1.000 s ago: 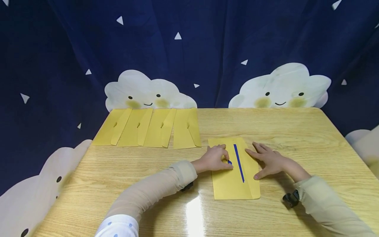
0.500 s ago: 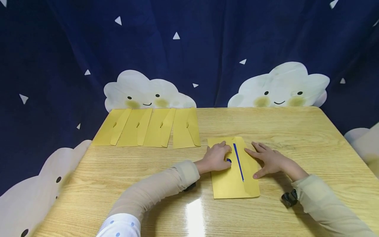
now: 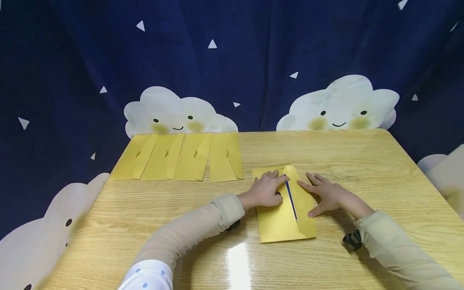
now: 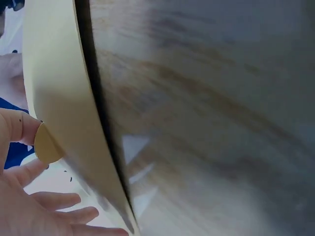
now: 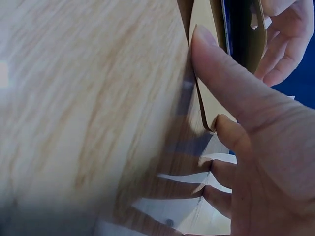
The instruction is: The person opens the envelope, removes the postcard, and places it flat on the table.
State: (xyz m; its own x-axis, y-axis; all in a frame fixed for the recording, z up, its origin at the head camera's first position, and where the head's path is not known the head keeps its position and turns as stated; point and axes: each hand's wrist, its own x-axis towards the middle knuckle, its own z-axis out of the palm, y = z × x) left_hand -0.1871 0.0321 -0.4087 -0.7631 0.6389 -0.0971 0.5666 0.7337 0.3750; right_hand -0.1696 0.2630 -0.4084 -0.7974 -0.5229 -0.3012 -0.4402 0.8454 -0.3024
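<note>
A yellow paper envelope (image 3: 270, 225) lies on the table, a narrow blue strip (image 3: 291, 199) showing along the edge of its flap (image 3: 306, 221). My left hand (image 3: 266, 189) is over its left half. The thumb and forefinger are at a half-round lip (image 4: 47, 144) raised from the paper, seen in the left wrist view; blue shows under the lip. The left forefinger reaches toward the flap's far end. My right hand (image 3: 329, 196) has its fingers spread, with thumb and forefinger touching the flap's right edge. What lies inside the envelope is mostly hidden.
Several yellow envelopes (image 3: 125, 163) with flaps tucked into slits lie in a row at the table's far left. The wooden table (image 3: 344, 151) ends at a dark blue curtain (image 3: 232, 52) printed with clouds. Dark wrist cameras (image 3: 352, 241) sit under the sleeves.
The blue strip has become narrower as the flap shifted left over it. My left forefinger has stretched out toward the flap. The right hand has barely moved.
</note>
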